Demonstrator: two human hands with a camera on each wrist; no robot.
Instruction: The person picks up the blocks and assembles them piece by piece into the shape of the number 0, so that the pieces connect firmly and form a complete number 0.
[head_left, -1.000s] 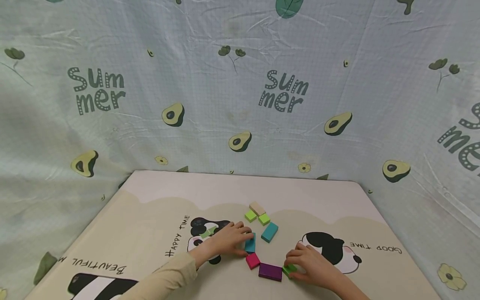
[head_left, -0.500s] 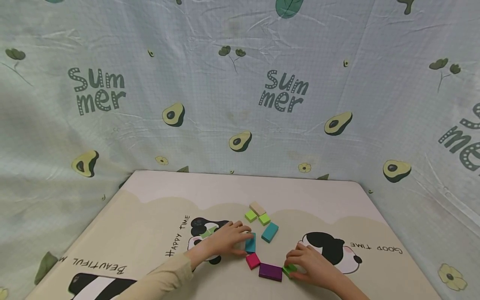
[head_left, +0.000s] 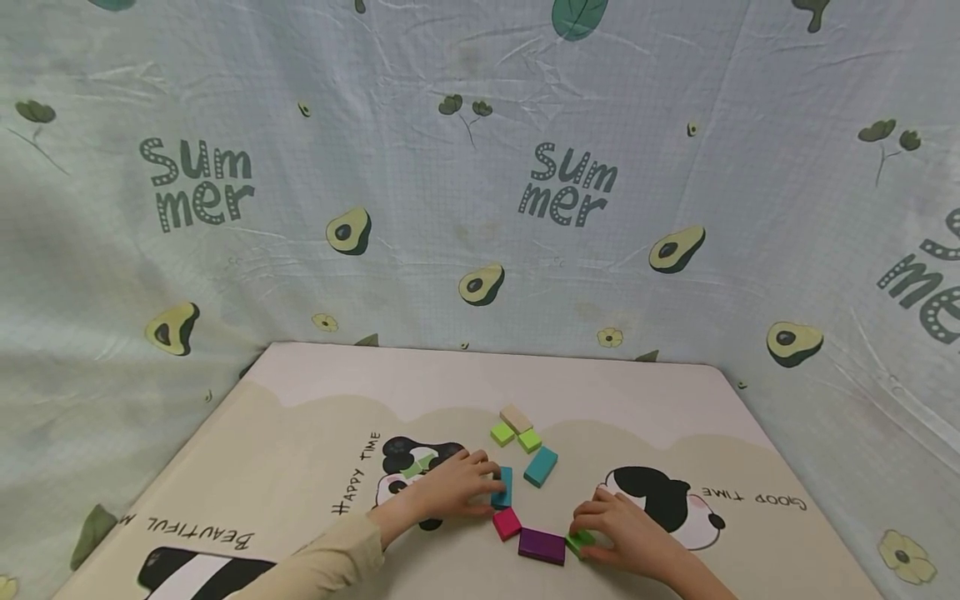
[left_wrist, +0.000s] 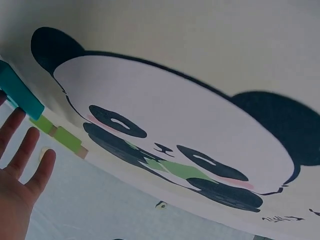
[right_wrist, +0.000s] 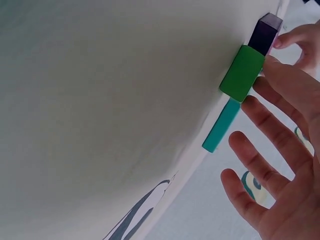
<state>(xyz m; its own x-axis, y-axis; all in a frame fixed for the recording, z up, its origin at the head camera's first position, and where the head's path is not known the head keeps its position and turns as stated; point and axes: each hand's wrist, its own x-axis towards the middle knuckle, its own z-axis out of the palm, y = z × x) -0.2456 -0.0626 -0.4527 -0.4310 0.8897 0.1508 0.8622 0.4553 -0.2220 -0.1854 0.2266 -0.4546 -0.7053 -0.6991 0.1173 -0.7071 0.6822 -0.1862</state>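
Note:
My left hand (head_left: 457, 485) has its fingers and thumb at a teal block (head_left: 507, 493), gripping it by its left side; the thumb's contact is partly hidden. In the left wrist view that teal block (left_wrist: 20, 92) shows beside the spread fingertips. My right hand (head_left: 618, 531) pinches a green block (head_left: 578, 543) between thumb and fingers, while its other fingers stay extended in the right wrist view. Between the hands lie a red block (head_left: 507, 524) and a purple block (head_left: 542, 546). The purple one meets the green block, and the red one sits just below the teal.
Farther back lie a second teal block (head_left: 541, 467), two lime blocks (head_left: 502, 433) and a beige block (head_left: 515, 418). All rest on a cream table (head_left: 247, 467) printed with pandas. A patterned cloth (head_left: 420, 183) hangs behind and at the sides.
My left hand's fingers have shifted slightly toward me along the teal block, uncovering its far end. My right hand and the other blocks stay put; the view tips very slightly.

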